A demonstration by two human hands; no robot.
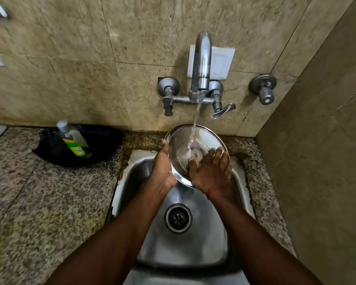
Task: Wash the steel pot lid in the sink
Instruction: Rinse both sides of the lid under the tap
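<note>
I am holding the steel pot lid [181, 149] tilted over the sink [193, 239], under the tap [201, 64], my left hand [162, 167] clamping its thin, slippery wet rim, my right hand [212, 171] spread flat, rubbing its stiff light face.

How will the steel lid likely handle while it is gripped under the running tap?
The steel lid is wet and polished, so probably slippery. It looks thin, rigid metal: likely light and stiff. The left hand grips its rim, probably for steadiness.

Head view, steeply down over sink [193, 243]
</note>
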